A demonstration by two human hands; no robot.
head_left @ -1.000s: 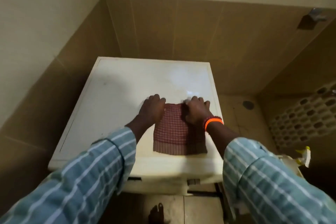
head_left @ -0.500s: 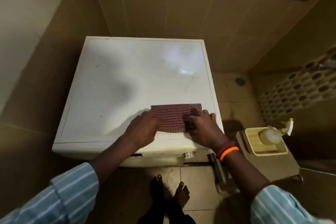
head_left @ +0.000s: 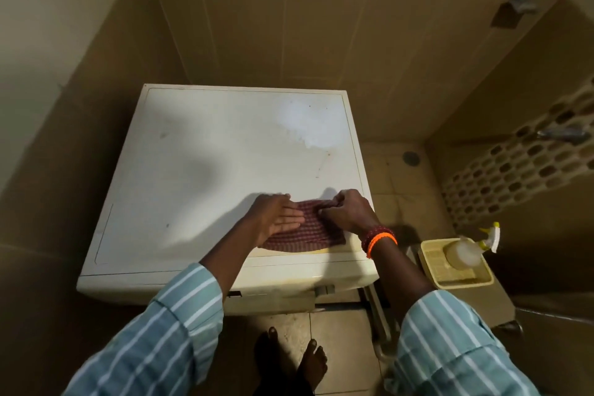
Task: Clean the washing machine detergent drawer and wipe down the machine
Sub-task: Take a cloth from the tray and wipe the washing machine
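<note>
A white washing machine [head_left: 209, 164] fills the middle of the head view, seen from above. A folded red checked cloth [head_left: 308, 231] lies near the front right of its top. My left hand [head_left: 276, 219] rests flat on the cloth's left part, fingers stretched out. My right hand [head_left: 348, 212] pinches the cloth's far right edge with curled fingers; orange and red bands circle that wrist. The detergent drawer itself cannot be made out; only the machine's front edge [head_left: 289, 296] shows below the top.
A yellow tray [head_left: 434, 264] holding a spray bottle [head_left: 466, 252] stands on a low ledge right of the machine. Brown tiled walls enclose the machine at the back and left. A perforated wall [head_left: 514, 170] lies to the right. My bare feet [head_left: 299, 360] stand on the tiled floor.
The cloth went from a long piece to a short folded one near the front right. My left hand now lies flat on it and my right hand pinches its far edge.
</note>
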